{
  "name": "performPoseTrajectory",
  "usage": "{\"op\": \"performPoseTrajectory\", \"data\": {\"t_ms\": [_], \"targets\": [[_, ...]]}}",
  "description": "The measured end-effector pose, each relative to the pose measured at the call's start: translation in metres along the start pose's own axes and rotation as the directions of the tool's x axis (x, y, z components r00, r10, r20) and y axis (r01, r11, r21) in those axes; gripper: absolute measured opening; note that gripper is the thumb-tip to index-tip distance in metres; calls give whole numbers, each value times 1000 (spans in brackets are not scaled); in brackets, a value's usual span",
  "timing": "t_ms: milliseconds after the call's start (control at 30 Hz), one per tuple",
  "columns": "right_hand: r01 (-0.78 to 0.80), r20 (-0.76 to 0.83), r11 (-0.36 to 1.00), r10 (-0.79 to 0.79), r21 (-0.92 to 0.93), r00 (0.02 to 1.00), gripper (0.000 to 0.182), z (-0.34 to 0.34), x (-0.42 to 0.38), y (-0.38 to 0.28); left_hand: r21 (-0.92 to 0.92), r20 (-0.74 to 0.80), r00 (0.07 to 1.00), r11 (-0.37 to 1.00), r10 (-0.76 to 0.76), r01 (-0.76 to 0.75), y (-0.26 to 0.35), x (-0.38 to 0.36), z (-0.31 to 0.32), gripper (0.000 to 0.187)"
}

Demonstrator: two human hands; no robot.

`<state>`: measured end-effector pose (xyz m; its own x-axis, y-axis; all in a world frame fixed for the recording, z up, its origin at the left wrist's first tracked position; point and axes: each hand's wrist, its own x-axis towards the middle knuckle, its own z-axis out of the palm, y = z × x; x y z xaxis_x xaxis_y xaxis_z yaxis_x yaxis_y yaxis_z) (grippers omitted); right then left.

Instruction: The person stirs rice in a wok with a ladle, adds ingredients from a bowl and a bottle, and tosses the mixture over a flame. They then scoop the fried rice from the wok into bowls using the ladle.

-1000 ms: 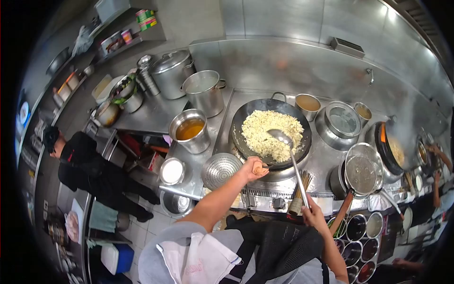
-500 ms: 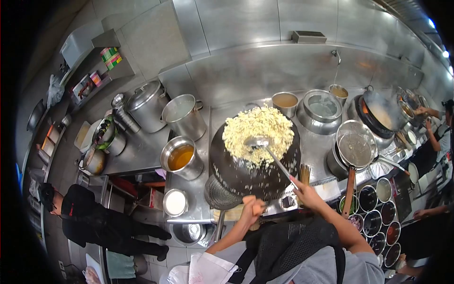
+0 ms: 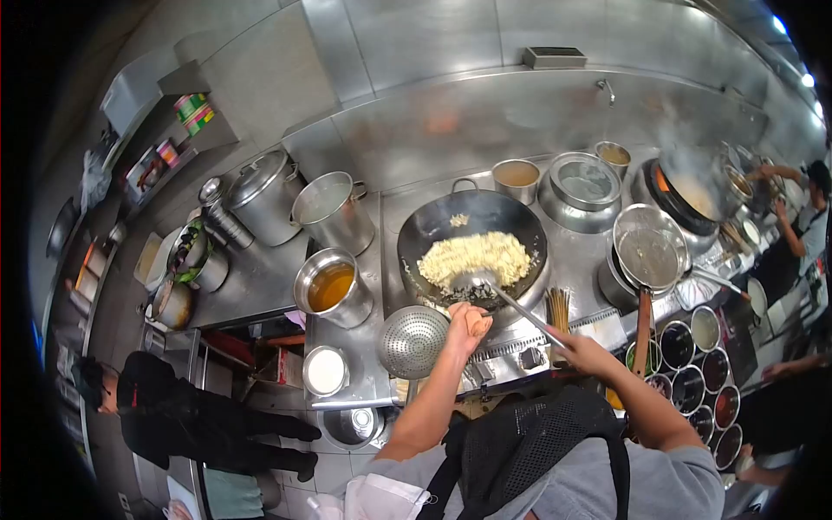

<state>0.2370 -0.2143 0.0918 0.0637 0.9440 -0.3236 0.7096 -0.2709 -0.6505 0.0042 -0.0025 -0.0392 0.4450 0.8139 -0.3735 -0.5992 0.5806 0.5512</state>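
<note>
A black wok (image 3: pixel 429 227) sits on the burner with a heap of fried rice (image 3: pixel 475 257) in it. My left hand (image 3: pixel 468 327) grips the wok's near handle at its front rim. My right hand (image 3: pixel 579 349) holds the long steel handle of a ladle (image 3: pixel 472 282), whose bowl is pushed into the near side of the rice. A small clump of rice lies apart on the wok's far wall.
Left of the wok stand a pot of amber liquid (image 3: pixel 329 287), a perforated strainer (image 3: pixel 412 341) and a white-filled tin (image 3: pixel 325 370). Lidded stockpots (image 3: pixel 264 192) line the back left. Sauce pots (image 3: pixel 516 176), a pan (image 3: pixel 646 257) and seasoning bowls (image 3: pixel 693 381) are right. A person in black (image 3: pixel 173 416) bends low at left; another cooks far right.
The wok was tipped up toward me half a second ago with rice tossed high; now it lies level on the burner, the rice settled low and the ladle resting in it.
</note>
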Motion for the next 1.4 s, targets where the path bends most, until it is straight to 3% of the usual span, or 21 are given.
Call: {"op": "performPoseTrajectory", "data": {"t_ms": [33, 100, 167, 200, 233, 267, 300, 367, 467, 533, 633, 700, 733, 767, 900, 967, 1033, 1100, 1233, 1300, 1400], "targets": [[179, -166, 983, -182, -31, 969, 57, 30, 43, 40, 11, 51, 997, 999, 52, -52, -14, -5, -10, 6], [53, -213, 999, -50, 10, 976, 57, 36, 55, 6, -149, 58, 994, 984, -92, 99, -44, -29, -48, 11], [96, -208, 995, -97, -17, 973, 57, 37, 48, -5, 21, 175, 971, 986, -165, 164, -51, -29, -101, 15], [219, -268, 975, -204, 27, 942, 57, 39, 36, 2, 22, 190, 969, 988, -156, 155, -38, -28, -80, 15], [339, -320, 939, -303, 61, 898, 57, 34, 23, 10, 33, 65, 995, 996, -79, 77, -18, -39, -44, 13], [273, -241, 947, -229, 168, 943, 57, 13, -2, 1, 43, -71, 997, 999, 2, 1, 0, -41, -14, 13], [191, -139, 945, -159, 264, 977, 58, -8, -34, -12, -12, -65, 998, 1000, -3, 2, 12, -25, -6, 14], [-84, 0, 986, 85, 147, 996, 58, -43, -73, -27, -8, -13, 996, 996, -85, 85, 21, 23, -18, 17], [131, -103, 989, -137, -65, 985, 58, -50, -59, 16, -10, -7, 994, 994, -106, 106, 22, 51, -21, 21], [62, -135, 958, -103, -279, 986, 56, -32, -1, 30, -27, 17, 995, 994, -101, 101, 22, 57, -20, 22], [53, -246, 986, -91, -158, 965, 59, 26, 97, 46, -54, 34, 989, 988, -142, 144, 10, 66, -26, 23], [241, -303, 971, -229, 2, 925, 59, 48, 140, 61, -49, 48, 992, 992, -115, 118, 13, 63, -25, 23], [126, -191, 922, -59, 367, 980, 61, 36, 134, 42, -36, 15, 995, 995, -96, 96, 13, 61, -22, 24], [-36, -17, 742, 64, 670, 998, 62, 22, 126, 21, -38, 13, 996, 995, -91, 92, 13, 62, -24, 24], [121, -150, 695, -19, 708, 989, 66, -4, 150, 12, -66, 29, 993, 992, -110, 112, 11, 66, -27, 27], [147, -256, 554, 124, 820, 959, 68, 10, 176, 3, -26, 26, 994, 994, -102, 102, 9, 69, -31, 28], [34, -169, 574, 183, 818, 969, 69, 52, 198, 10, -20, 28, 992, 992, -121, 122, 7, 72, -34, 30], [-104, 72, 627, 77, 772, 994, 68, 34, 162, -4, -29, 11, 987, 986, -162, 163, 9, 73, -37, 15], [-116, 107, 652, 54, 749, 993, 62, -20, 150, -3, -34, 12, 990, 990, -140, 140, 12, 67, -27, 14], [151, -223, 787, -18, 598, 975, 66, -20, 183, 0, -31, 4, 991, 991, -131, 131, 12, 67, -29, 15], [138, -173, 710, -23, 691, 985, 67, 14, 223, 3, -58, 27, 988, 987, -152, 153, 3, 72, -35, 18]]}}
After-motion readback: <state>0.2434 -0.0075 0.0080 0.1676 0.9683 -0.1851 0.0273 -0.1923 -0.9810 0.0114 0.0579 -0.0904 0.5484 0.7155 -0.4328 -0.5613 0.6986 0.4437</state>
